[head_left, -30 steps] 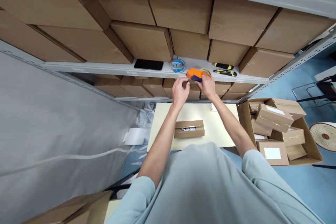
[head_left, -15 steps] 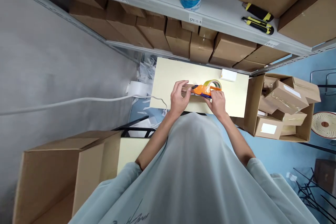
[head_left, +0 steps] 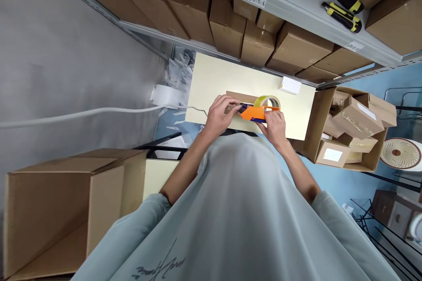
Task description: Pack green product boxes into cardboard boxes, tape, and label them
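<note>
My right hand [head_left: 274, 126] is wrapped round the handle end of an orange and dark-blue tape dispenser [head_left: 252, 113]. A roll of yellow tape [head_left: 263, 100] sits on the dispenser. At the dispenser's front end, my left hand [head_left: 220, 116] has its thumb and fingers pinched together; what lies between the fingertips is too small to make out. Behind the dispenser a flat brown cardboard piece or box [head_left: 240, 96] lies on the cream tabletop [head_left: 211, 70], partly hidden by my left hand.
A small white box [head_left: 290, 85] stands at the table's back right. An open carton of parcels [head_left: 333, 155] is to the right, and a large open carton [head_left: 49, 210] at lower left. Overhead, a shelf [head_left: 296, 13] carries utility knives [head_left: 343, 16]. A white cable [head_left: 99, 114] runs from the left.
My view has tilted down and shifted. My left fingers have drawn together at the dispenser's front, and more of the cardboard behind shows. The right hand keeps its grip.
</note>
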{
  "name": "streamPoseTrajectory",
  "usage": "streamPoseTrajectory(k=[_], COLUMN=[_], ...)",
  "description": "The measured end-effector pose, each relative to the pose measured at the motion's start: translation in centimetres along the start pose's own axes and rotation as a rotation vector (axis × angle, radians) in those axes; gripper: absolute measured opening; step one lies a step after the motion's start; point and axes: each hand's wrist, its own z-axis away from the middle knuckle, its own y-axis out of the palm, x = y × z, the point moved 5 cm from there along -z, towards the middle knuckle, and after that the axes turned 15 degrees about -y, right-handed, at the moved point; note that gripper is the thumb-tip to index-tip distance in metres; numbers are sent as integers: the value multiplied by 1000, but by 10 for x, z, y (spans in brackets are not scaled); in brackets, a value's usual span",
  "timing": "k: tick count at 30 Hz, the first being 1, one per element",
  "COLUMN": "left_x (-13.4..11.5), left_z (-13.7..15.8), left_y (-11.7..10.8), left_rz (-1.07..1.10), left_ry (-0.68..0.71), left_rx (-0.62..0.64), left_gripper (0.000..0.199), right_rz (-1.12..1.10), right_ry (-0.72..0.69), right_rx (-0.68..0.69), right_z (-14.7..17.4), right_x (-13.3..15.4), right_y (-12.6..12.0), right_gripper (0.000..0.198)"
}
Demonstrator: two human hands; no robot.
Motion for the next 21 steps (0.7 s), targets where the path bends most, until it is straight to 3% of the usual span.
streamPoseTrajectory(k=[6,13,17,21], left_x=[3,5,7,25], left_z=[7,22,29,29], left_y=[-10,-21,-28,-30], left_rz=[62,59,22,55], left_ry=[-98,-63,-37,-89], left_rx=[5,-48,7,60], left_gripper=[27,36,35,36], right_rz=[-100,-130,-148,-173], right_ry=[52,43,8,1], right_rx=[107,117,144,192], right_z=[-6,-10,-6,8], right_x=[5,11,16,14], right_y=[-1,-2,-5,-5], right_gripper=[36,38,40,42])
